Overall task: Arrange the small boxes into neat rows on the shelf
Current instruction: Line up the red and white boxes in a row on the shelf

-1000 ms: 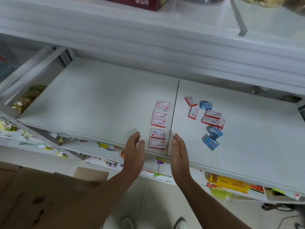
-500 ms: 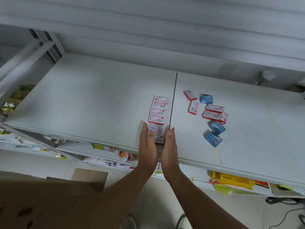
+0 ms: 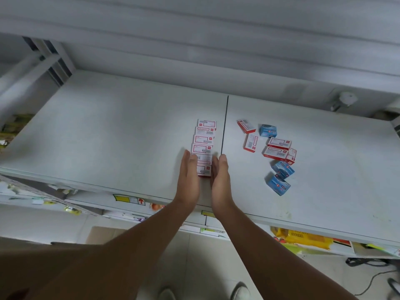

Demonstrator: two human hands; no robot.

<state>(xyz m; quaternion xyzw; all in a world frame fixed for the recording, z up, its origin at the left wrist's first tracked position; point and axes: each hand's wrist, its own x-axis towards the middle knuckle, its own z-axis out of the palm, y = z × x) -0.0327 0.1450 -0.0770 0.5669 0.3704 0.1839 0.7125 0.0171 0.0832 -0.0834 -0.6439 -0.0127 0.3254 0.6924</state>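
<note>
White shelf (image 3: 112, 135) up front, a dark seam (image 3: 224, 124) splitting its boards. Just left of that seam sits the row of red-and-white boxes (image 3: 204, 139), and both hands flank its near end: left hand (image 3: 188, 180) and right hand (image 3: 220, 180), fingers straight, palms pressing the sides, nothing gripped. Over on the right board, loose red boxes (image 3: 277, 148) and blue boxes (image 3: 280, 176) lie scattered, well apart from the row.

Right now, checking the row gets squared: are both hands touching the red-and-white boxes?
Touching. The head view shows the left hand and right hand pressed flat against the row's nearest boxes.
</note>
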